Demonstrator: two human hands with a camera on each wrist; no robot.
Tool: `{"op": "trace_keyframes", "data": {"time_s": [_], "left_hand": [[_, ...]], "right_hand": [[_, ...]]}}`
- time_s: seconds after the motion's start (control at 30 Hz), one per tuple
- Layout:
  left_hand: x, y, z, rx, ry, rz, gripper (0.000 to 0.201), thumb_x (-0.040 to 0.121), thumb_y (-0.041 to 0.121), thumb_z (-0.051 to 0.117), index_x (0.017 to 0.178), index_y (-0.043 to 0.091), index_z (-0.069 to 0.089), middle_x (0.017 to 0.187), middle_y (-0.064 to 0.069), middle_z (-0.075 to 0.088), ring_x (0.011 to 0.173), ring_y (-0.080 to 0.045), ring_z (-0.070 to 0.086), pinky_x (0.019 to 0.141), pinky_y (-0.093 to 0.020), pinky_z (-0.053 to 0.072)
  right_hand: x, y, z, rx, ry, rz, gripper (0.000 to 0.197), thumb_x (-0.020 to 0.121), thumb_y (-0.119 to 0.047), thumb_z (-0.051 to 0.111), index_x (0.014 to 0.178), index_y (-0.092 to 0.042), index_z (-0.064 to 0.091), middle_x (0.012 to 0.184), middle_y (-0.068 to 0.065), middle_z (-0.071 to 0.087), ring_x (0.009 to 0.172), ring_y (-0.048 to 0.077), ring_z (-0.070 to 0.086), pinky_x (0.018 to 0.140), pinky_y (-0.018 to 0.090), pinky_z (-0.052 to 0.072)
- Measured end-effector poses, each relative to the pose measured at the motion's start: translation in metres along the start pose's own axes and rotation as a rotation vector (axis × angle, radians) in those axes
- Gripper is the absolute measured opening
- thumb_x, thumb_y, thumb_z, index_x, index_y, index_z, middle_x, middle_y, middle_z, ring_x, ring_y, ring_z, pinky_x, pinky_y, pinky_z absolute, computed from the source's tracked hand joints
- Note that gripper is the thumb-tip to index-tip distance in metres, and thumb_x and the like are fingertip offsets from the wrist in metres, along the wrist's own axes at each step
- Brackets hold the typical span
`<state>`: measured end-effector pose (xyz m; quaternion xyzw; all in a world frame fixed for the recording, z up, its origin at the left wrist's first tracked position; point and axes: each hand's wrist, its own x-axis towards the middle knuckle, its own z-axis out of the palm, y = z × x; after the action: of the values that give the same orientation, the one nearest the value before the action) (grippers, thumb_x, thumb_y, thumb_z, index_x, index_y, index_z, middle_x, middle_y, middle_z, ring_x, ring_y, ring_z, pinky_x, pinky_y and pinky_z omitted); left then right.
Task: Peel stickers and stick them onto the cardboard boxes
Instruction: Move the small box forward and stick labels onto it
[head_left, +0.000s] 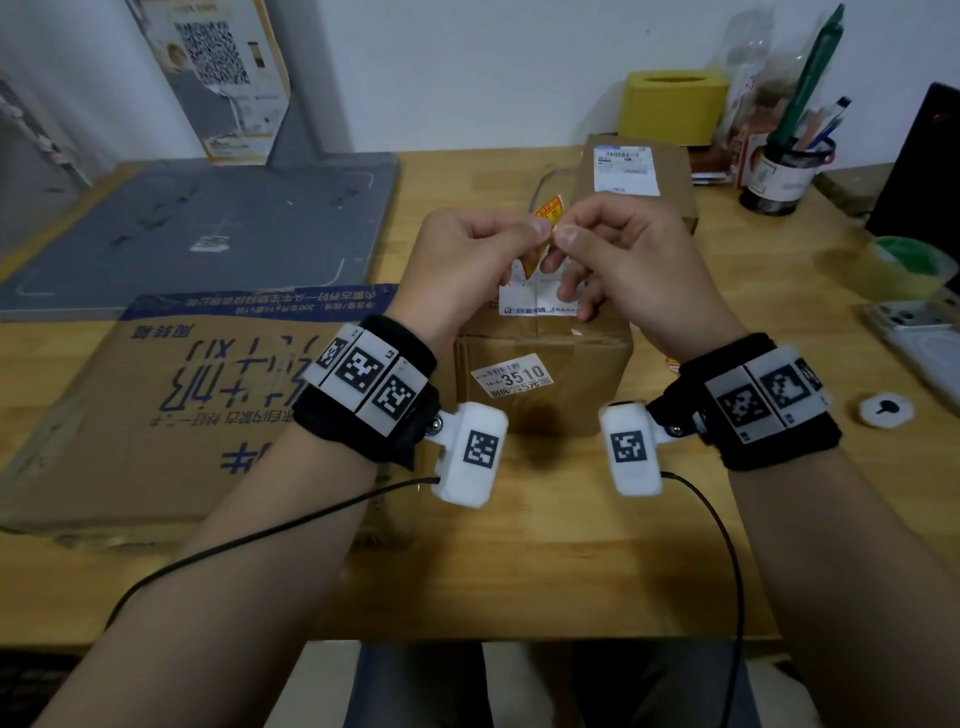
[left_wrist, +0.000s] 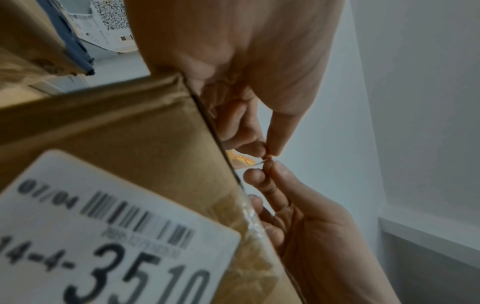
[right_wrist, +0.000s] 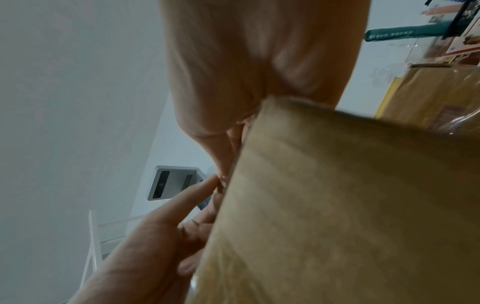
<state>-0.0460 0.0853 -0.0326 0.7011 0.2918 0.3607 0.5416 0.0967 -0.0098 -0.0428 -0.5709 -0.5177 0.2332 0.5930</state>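
- Sticker (head_left: 546, 212): small orange/yellow piece, held in the air at frame centre of the head view, above the near box (head_left: 543, 364); not touching the box.
- Left hand (head_left: 467, 260) pinches the sticker btwn thumb and forefinger; other fingers curled in.
- Right hand (head_left: 618, 249) also pinches it, thumb + forefinger tip to tip w/ the left; the left wrist view shows both pinches meeting at one corner.
- Judgement: the peel step is in hand, backing being split from the sticker at that corner; whether it has parted yet is too small to tell.
- Handling, prob.: v. light, thin, floppy; curls and sticks to itself or to skin once the glue side is bare. Best held by the very edge or a corner, w/ the least finger on the adhesive.
- Near box: cardboard, stiff, taped seams; a white label on top under the hands and a numbered label (head_left: 511, 375) on the front face. Bare brown top near its front edge looks like the free spot.
- Far box (head_left: 636, 176), upper centre-right: top mostly taken by a shipping label.
- Room: table (head_left: 519, 561) bare in the lower centre; flat printed carton (head_left: 171, 410) at left, tape roll (head_left: 904, 267) and pen cup (head_left: 784, 171) at right, all well apart from the hands.
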Motion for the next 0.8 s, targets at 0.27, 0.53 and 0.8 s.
{"op": "trace_keyframes", "data": {"time_s": [0.27,0.53,0.8], "left_hand": [[-0.0028,0.0006,0.0014,0.069,-0.006,0.037,0.007,0.09,0.021,0.074,0.085,0.022,0.078,0.057,0.022,0.067,0.05,0.006,0.052,0.05,-0.011,0.041],[-0.0022,-0.0011,-0.0008,0.067,-0.001,0.035,0.008,0.091,0.022,0.072,0.086,0.022,0.077,0.056,0.02,0.066,0.05,0.002,0.051,0.051,-0.014,0.042],[-0.0019,-0.0015,-0.001,0.152,-0.05,0.035,0.022,0.097,0.026,0.064,0.076,0.026,0.069,0.056,0.007,0.056,0.05,-0.003,0.049,0.056,-0.02,0.041]], "right_hand": [[-0.0028,-0.0024,0.0057,-0.077,0.067,-0.015,0.013,0.097,-0.003,0.061,0.086,-0.001,0.067,0.068,0.011,0.065,0.053,0.02,0.059,0.042,0.029,0.049],[-0.0035,-0.0044,0.0076,-0.096,0.059,-0.031,0.018,0.096,-0.006,0.062,0.08,-0.011,0.067,0.068,0.01,0.066,0.055,0.021,0.059,0.043,0.028,0.048],[-0.0031,-0.0017,0.008,-0.092,0.098,0.0,0.013,0.094,-0.004,0.063,0.082,-0.006,0.067,0.064,0.008,0.066,0.051,0.02,0.058,0.042,0.027,0.048]]}}
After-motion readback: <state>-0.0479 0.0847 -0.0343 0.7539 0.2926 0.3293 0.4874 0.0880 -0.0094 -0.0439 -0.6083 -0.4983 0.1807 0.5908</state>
